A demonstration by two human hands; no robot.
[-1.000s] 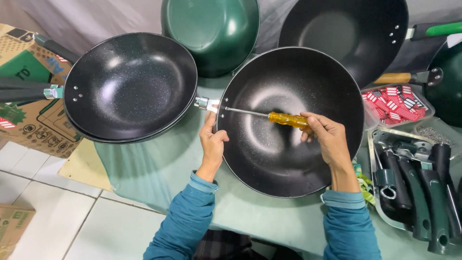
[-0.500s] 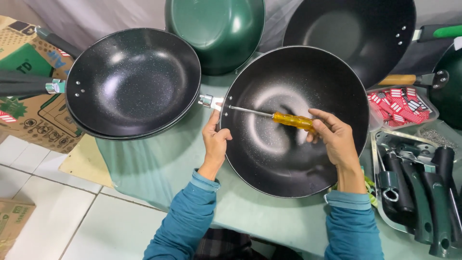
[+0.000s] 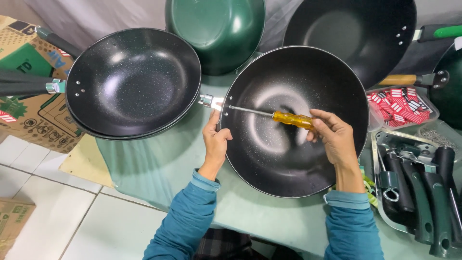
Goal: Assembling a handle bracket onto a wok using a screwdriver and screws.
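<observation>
A black speckled wok (image 3: 298,163) lies on the pale green table in front of me. My left hand (image 3: 214,139) grips its rim at the left, beside a small metal handle bracket (image 3: 208,101). My right hand (image 3: 334,137) holds a screwdriver with an amber handle (image 3: 291,119). Its steel shaft reaches left across the inside of the wok, and the tip sits at the rim by the bracket.
A second black wok (image 3: 132,82) with a dark handle lies to the left. A green wok (image 3: 214,29) and another black wok (image 3: 351,33) lean at the back. A metal tray of black handles (image 3: 423,192) and a tray of red packets (image 3: 402,106) stand at the right. Cardboard boxes (image 3: 24,101) sit far left.
The view has shifted slightly. My right hand has turned a little on the screwdriver handle. The left hand stays on the wok rim.
</observation>
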